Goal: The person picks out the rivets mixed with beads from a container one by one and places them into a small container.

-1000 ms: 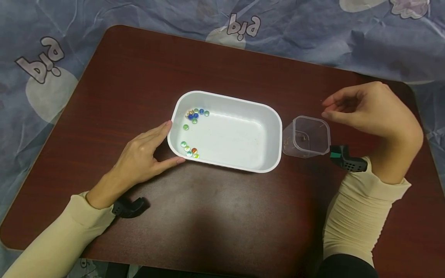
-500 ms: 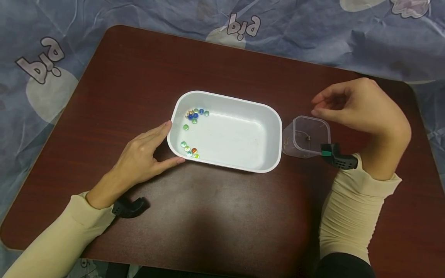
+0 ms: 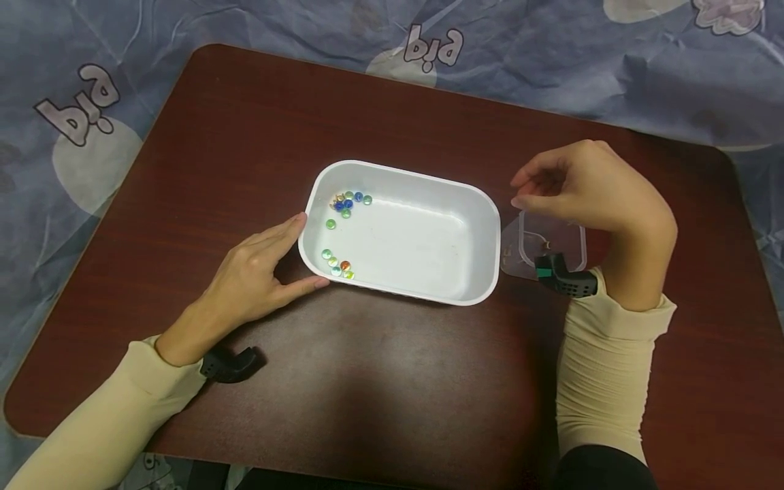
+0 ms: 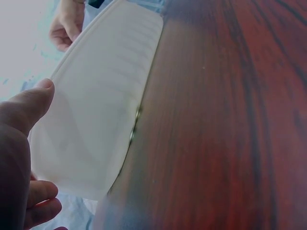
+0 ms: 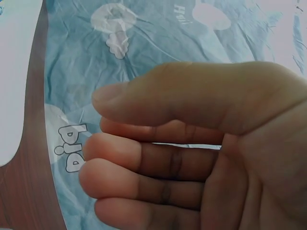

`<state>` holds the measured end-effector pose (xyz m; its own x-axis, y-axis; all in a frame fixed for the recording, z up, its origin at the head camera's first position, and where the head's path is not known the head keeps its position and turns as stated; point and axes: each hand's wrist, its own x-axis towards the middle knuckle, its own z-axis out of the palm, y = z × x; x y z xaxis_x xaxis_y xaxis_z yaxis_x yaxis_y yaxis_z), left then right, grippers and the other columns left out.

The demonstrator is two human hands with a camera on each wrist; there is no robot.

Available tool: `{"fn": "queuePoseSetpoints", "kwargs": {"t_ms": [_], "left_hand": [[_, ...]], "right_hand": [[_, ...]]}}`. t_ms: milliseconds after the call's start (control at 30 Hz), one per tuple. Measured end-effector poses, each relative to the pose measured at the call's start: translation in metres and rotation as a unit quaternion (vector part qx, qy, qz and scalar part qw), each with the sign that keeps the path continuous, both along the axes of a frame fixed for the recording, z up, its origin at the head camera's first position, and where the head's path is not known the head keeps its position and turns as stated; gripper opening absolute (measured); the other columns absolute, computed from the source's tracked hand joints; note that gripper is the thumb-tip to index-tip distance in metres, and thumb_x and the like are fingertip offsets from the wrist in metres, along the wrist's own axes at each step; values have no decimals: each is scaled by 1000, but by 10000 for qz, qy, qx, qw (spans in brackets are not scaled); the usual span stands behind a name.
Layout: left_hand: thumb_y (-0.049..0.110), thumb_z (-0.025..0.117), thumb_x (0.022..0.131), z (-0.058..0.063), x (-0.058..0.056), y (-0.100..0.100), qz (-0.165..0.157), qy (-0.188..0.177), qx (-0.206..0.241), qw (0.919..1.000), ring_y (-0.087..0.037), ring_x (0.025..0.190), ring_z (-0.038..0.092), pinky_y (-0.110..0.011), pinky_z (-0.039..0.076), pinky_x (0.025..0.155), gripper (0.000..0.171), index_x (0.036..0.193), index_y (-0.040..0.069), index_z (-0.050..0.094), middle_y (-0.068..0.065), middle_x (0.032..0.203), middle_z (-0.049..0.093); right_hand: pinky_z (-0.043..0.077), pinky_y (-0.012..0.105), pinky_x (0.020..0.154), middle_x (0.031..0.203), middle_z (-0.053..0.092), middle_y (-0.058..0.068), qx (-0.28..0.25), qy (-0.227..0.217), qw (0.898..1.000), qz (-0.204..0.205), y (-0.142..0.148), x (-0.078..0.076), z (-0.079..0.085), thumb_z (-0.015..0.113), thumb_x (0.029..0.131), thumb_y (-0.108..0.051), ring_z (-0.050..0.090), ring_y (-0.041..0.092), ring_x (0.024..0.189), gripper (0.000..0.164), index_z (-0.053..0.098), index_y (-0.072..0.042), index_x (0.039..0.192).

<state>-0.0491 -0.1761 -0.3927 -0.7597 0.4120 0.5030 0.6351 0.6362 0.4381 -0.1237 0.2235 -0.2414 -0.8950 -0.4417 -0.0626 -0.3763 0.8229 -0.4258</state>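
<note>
Clear container (image 3: 530,248), partly hidden by right hand (image 3: 606,187), small item (image 3: 547,245) inside indistinct

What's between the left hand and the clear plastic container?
The white tub, with marbles inside; the head view shows it.

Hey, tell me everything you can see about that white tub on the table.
The white tub is a rounded rectangle, open on top, with a thin rim and a flat floor; it looks like plastic. It sits upright on the reddish-brown table, slightly skewed in the head view. Glass-looking marbles lie inside, toward its left end. The left hand touches that end, thumb and fingers spread around its near corner.
</note>
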Motion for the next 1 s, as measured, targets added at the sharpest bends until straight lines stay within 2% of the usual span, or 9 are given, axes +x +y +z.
{"fn": "queuePoseSetpoints", "kwargs": {"t_ms": [233,433,600,1000], "left_hand": [[74,49,88,-1,0,-1,14,-16,-1,10000,-41,118,59,-58,48,93,97,137,-10,52,-26,133,56],[73,50,88,-2,0,-1,-7,33,46,10000,-40,118,59,-57,49,92,96,137,-10,52,-27,132,57],[73,49,88,-1,0,0,-9,72,45,10000,-41,117,60,-58,49,91,96,136,-10,52,-27,132,57],[72,52,88,-2,0,0,-26,103,44,9999,-40,118,60,-57,49,92,95,136,-10,52,-27,132,57]], "right_hand": [[45,11,62,83,73,-1,12,26,9999,124,-7,-3,0,78,83,-8,62,0,69,14,77,-10,97],[46,11,64,86,73,0,-81,-119,9998,160,-15,-4,0,78,84,-10,63,1,71,14,76,-8,97],[48,14,64,82,72,-1,-75,-167,9995,274,-26,-4,-1,75,85,-8,64,5,70,9,76,-9,94],[43,18,60,73,66,-2,-126,145,9968,778,-50,-15,-16,70,85,-7,56,14,66,7,76,-8,89]]}}
